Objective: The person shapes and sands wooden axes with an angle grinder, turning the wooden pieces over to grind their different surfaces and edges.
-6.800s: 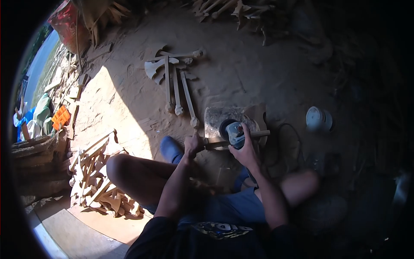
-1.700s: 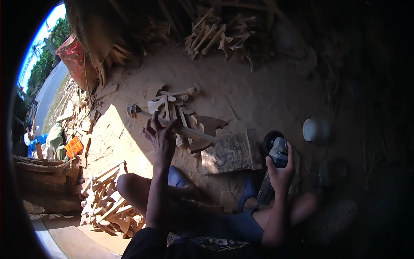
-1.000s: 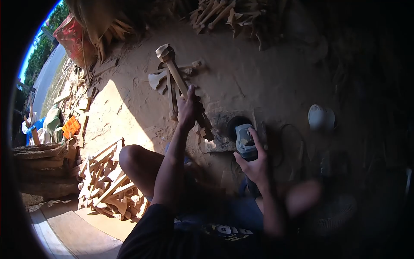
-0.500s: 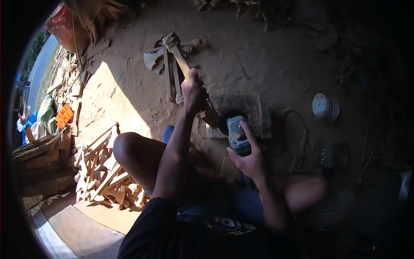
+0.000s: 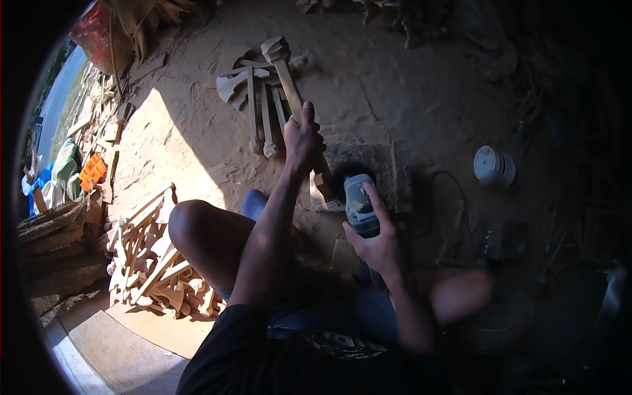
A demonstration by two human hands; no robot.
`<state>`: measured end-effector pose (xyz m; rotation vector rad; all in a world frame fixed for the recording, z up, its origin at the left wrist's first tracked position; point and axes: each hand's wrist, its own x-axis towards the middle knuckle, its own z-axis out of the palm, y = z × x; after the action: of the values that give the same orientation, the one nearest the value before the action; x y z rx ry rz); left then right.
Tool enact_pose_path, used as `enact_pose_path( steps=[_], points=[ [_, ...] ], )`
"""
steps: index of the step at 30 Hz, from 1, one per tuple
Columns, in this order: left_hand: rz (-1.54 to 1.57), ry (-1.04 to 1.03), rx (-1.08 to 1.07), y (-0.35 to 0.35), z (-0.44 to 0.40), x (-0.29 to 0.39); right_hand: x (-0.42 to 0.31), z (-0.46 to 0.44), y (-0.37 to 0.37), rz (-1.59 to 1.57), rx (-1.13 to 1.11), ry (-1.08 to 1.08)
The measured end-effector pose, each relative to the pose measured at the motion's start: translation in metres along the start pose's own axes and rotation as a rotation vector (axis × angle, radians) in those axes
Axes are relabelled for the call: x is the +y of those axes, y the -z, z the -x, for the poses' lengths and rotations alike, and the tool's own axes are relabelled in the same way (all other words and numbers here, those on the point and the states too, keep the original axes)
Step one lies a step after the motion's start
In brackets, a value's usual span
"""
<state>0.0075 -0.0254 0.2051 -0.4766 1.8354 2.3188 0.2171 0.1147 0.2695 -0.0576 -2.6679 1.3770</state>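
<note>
My left hand is wrapped round the middle of a carved wooden piece, a long shaft with a faceted, knob-like head. Its head points away from me, and its lower end lies by the disc of an angle grinder. Whether disc and wood touch is hard to tell in the shadow. My right hand grips the grinder's body from the right, one finger stretched along its top. Below the grinder lies a dark, flat block. Beyond my left hand, several similar carved wooden pieces lie on the ground.
A sunlit heap of carved wooden pieces is beside my left knee. On the right stands a white tub, with a dark cable near it. Logs and an orange item are at the far left.
The head of the wooden piece has swung to the right and farther away. My left hand has shifted slightly right and nearer to me. The grinder has barely moved.
</note>
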Motion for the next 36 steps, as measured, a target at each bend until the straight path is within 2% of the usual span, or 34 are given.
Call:
enact_pose_path(
  steps=[3,12,15,17,18,19,23,28,36],
  points=[
    [-0.015,-0.015,-0.023,-0.002,0.005,0.001,-0.004,-0.005,0.000,-0.049,-0.069,-0.142],
    [-0.026,-0.001,0.023,-0.004,-0.001,-0.002,0.000,-0.022,-0.004,-0.091,-0.047,-0.069],
    [-0.019,0.015,0.062,-0.002,-0.005,-0.002,0.006,-0.005,0.004,-0.072,-0.096,-0.140],
    [0.036,0.018,0.056,0.002,-0.007,-0.002,0.017,0.005,0.005,-0.036,0.009,-0.069],
    [0.045,0.006,0.088,0.005,-0.006,-0.003,0.016,0.008,0.007,-0.016,0.061,-0.031],
    [0.054,-0.007,0.119,0.007,-0.006,-0.004,0.011,0.012,0.014,-0.046,0.021,-0.175],
    [0.049,-0.040,0.335,0.001,-0.006,-0.010,0.011,0.012,0.030,-0.167,0.079,-0.272],
    [0.072,-0.156,0.474,-0.009,0.001,-0.015,0.006,0.006,0.033,-0.157,0.076,-0.224],
    [0.085,-0.125,0.482,-0.018,0.007,-0.014,0.011,0.002,0.023,-0.272,0.064,-0.236]
  ],
)
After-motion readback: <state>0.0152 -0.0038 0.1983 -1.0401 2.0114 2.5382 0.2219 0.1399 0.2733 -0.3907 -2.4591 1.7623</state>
